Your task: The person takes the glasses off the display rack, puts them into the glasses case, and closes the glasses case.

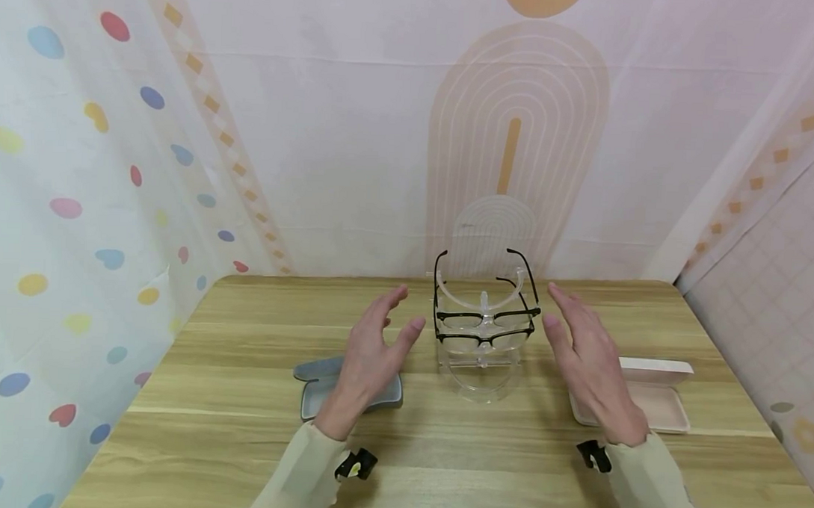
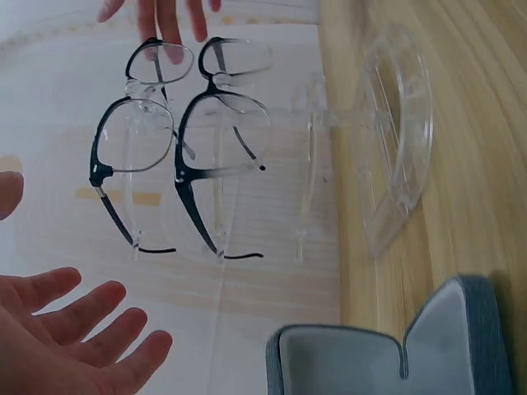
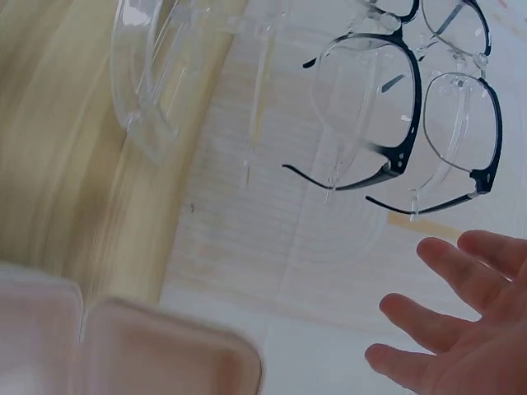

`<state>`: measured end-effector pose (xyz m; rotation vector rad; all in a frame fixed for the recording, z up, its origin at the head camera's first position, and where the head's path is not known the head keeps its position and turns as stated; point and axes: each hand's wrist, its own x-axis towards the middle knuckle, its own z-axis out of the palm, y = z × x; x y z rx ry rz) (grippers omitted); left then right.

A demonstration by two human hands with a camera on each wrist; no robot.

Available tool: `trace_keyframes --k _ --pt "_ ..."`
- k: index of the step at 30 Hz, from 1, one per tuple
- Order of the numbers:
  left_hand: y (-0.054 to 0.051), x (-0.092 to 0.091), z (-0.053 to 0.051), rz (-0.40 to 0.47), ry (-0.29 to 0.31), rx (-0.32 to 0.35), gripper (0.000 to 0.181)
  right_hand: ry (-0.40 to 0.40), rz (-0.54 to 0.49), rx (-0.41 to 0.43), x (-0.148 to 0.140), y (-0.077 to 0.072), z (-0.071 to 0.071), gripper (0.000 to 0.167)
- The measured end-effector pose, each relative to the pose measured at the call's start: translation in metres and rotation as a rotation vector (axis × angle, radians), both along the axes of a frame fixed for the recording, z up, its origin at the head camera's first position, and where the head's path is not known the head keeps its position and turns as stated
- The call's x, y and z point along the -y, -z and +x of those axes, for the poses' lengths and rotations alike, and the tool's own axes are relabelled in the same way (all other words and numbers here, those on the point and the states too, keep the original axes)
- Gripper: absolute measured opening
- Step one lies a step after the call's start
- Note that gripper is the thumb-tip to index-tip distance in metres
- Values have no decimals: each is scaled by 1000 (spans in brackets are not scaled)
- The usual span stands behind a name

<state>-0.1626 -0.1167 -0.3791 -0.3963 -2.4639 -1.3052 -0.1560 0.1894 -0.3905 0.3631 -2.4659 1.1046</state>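
Two pairs of dark-rimmed glasses, the upper pair (image 1: 536, 311) and the lower pair (image 1: 468, 337), rest one above the other on a clear plastic stand (image 1: 483, 395). To the left of the stand my left hand (image 1: 370, 354) is raised, its fingers apart and touching nothing. On the other side my right hand (image 1: 591, 365) hovers in the same way, thumb apart from the fingers. Both wrist views show the hands, left (image 2: 74, 337) and right (image 3: 461, 313), beside the glasses with a gap between.
An open grey-blue glasses case (image 1: 317, 394) lies partly behind my left hand. An open pale pink case (image 1: 667, 409) lies beyond my right wrist. The wooden table (image 1: 239, 442) ends at a patterned cloth (image 1: 349, 170) behind the stand.
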Motion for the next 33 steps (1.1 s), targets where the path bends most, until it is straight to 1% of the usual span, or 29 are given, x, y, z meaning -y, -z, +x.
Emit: trace_keyframes --k 5,11,14,19,21,23,27,33 --pt "-1 -3 -3 130 22 47 50 12 -88 24 4 -1 -2 51" --pt "-3 -7 -6 253 40 111 46 19 -162 62 6 -5 -5 52" --pt "-4 -9 -9 324 71 142 45 30 -198 90 8 -9 -7 51" --pt "-4 -13 -13 482 148 209 43 49 -242 146 11 -14 -8 49" --pt "-4 -15 -15 546 165 248 41 53 -247 162 11 -16 -9 49" --pt "-4 -16 -16 601 167 289 39 55 -248 175 12 -18 -9 49" --pt "-4 -19 -18 662 156 352 40 60 -249 201 13 -19 -9 50" --pt "-4 -23 -18 683 143 398 43 70 -258 227 14 -20 -10 49"
